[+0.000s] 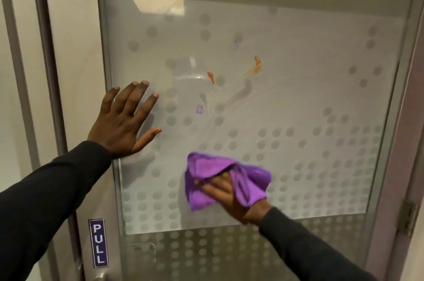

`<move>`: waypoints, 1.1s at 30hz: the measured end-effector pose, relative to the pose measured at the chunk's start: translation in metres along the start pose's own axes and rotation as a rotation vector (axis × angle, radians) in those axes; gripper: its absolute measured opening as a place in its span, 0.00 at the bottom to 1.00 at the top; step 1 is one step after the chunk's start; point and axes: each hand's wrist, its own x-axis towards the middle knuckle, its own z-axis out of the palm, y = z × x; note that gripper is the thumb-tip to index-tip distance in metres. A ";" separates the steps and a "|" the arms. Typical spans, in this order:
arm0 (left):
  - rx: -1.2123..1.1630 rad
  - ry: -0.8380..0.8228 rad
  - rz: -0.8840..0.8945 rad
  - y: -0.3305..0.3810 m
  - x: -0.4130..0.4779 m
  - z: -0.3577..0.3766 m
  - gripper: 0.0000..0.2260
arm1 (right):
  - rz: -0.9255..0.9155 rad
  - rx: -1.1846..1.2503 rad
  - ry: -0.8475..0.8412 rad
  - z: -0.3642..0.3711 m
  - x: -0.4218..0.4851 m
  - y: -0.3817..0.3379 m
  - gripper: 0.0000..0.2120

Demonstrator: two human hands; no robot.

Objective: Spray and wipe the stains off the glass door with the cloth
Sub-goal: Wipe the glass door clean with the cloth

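The glass door (298, 101) fills the view, frosted with a pattern of grey dots. Orange stains (256, 65) and a smaller orange streak (210, 77) sit near its middle. A purple stain (199, 109) lies lower left of them, and a faint purple mark (235, 45) is higher up. My left hand (125, 120) rests flat on the glass at the door's left edge, fingers spread, holding nothing. My right hand (226, 193) presses a bunched purple cloth (206, 179) against the glass below the stains. No spray bottle is in view.
The door's metal frame (107, 189) carries a "PULL" sign (98, 243) at lower left, with part of a handle (101, 277) below it. A hinge (407, 218) sits on the right frame. A wall and door jamb (46, 51) stand to the left.
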 end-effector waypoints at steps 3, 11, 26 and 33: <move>0.012 0.006 0.002 0.000 0.000 0.000 0.36 | 0.246 -0.059 0.251 -0.048 0.037 0.044 0.25; 0.037 0.034 0.014 -0.001 -0.001 -0.001 0.35 | 0.423 -0.137 0.378 -0.046 0.090 0.025 0.36; 0.044 0.020 0.000 -0.001 -0.002 0.002 0.35 | 0.890 -0.418 0.393 -0.081 0.067 0.082 0.45; 0.038 0.012 -0.004 -0.002 -0.004 0.003 0.35 | 0.531 -0.351 0.253 -0.030 0.088 0.020 0.38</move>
